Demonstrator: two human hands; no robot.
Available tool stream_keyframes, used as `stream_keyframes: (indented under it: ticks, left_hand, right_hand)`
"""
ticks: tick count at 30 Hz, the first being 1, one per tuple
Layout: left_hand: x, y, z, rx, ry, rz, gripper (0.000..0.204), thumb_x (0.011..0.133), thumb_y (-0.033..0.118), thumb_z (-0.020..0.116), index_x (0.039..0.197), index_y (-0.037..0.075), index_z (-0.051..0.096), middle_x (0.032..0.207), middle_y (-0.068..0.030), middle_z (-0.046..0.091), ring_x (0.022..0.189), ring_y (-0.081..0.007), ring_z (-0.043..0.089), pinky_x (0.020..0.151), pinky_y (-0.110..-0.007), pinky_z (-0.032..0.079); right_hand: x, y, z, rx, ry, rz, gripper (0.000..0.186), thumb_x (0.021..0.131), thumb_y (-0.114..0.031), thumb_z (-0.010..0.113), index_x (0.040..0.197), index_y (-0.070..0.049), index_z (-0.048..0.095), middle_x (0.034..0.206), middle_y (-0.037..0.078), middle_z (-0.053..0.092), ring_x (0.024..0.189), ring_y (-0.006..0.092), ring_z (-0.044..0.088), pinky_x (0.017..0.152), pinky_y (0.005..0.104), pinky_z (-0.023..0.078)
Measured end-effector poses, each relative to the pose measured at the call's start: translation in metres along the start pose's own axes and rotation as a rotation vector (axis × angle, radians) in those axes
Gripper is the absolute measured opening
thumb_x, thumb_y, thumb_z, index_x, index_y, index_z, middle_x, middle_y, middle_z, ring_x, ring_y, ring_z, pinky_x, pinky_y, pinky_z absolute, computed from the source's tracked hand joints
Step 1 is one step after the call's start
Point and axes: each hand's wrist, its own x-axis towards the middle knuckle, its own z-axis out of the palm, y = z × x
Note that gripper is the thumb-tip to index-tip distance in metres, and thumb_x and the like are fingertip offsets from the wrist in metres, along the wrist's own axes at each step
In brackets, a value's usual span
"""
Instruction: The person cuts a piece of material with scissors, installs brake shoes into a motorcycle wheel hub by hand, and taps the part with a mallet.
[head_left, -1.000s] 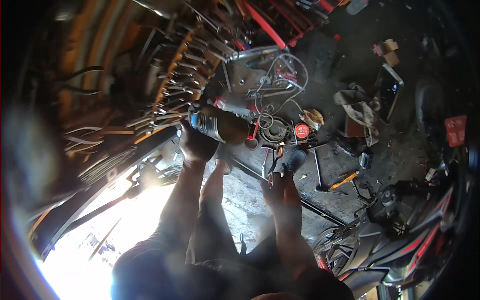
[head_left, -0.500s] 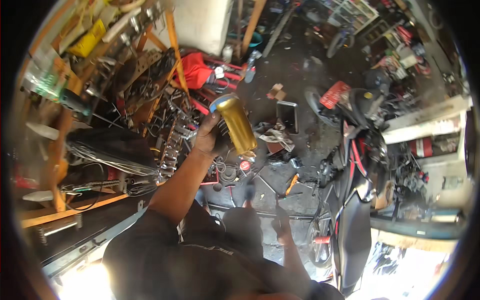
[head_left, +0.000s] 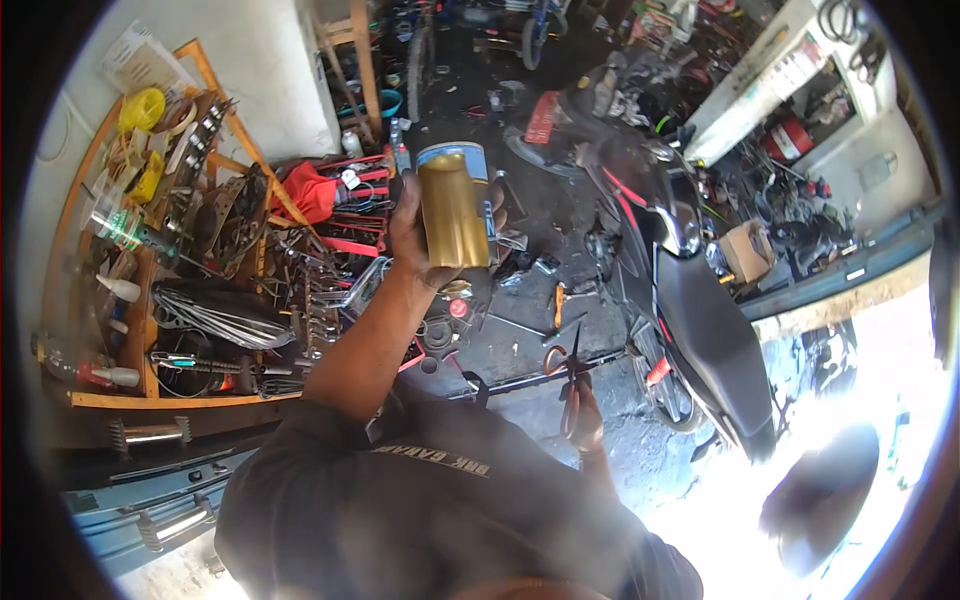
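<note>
one gold-and-blue can (head_left: 453,205) is held up before the person by the left hand (head_left: 411,235), thumb along one side and fingers curled round the other. lower and to the right, the right hand (head_left: 590,412) is closed around orange-handled scissors (head_left: 572,370), well apart from the can. beyond them, an orange-handled tool (head_left: 559,303) lies on the dark floor (head_left: 510,352). a motorcycle (head_left: 705,320) with a black seat stands at right; at left, tools crowd a wooden rack (head_left: 200,402) near a red cloth (head_left: 312,192).
</note>
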Motion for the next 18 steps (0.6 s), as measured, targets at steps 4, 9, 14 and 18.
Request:
stream_keyframes:
  ticks: [4,9,14,18]
  left_hand:
    - [0.007,-0.054,0.018,0.031,0.02,-0.08,0.068,0.091,0.053,0.046,0.131,-0.002,0.044,0.124,-0.0245,0.054,0.104,-0.0361,0.061,0.087,-0.05,0.053]
    - [0.025,-0.134,0.039,-0.035,-0.132,-0.148,0.065,0.093,0.053,0.043,0.133,0.002,0.045,0.121,-0.0221,0.057,0.101,-0.0372,0.063,0.085,-0.051,0.054]
    - [0.043,-0.19,0.051,-0.081,-0.147,-0.302,0.067,0.092,0.056,0.043,0.13,0.001,0.047,0.117,-0.0215,0.059,0.106,-0.0397,0.06,0.091,-0.055,0.049]
    - [0.052,-0.211,0.073,0.055,-0.144,-0.377,0.066,0.091,0.057,0.046,0.128,0.002,0.05,0.113,-0.0182,0.061,0.103,-0.0343,0.063,0.09,-0.052,0.05]
  right_hand:
    - [-0.036,-0.067,-0.008,0.028,0.16,0.144,0.035,0.091,-0.008,0.053,0.124,0.0,0.049,0.106,0.003,0.057,0.102,0.0118,0.052,0.09,0.0264,0.039]
    - [-0.091,-0.084,-0.064,-0.009,0.263,0.115,0.019,0.089,-0.006,0.057,0.105,-0.001,0.048,0.097,0.009,0.059,0.091,0.0157,0.058,0.078,0.0287,0.046]
    - [-0.119,-0.097,-0.082,-0.301,0.461,-0.057,0.045,0.08,0.009,0.061,0.117,-0.002,0.038,0.087,0.006,0.055,0.069,0.0131,0.055,0.06,0.0259,0.049]
    - [-0.112,-0.132,-0.057,0.023,0.567,-0.009,0.045,0.08,0.008,0.06,0.12,0.001,0.041,0.079,0.002,0.049,0.061,0.0107,0.049,0.054,0.0244,0.043]
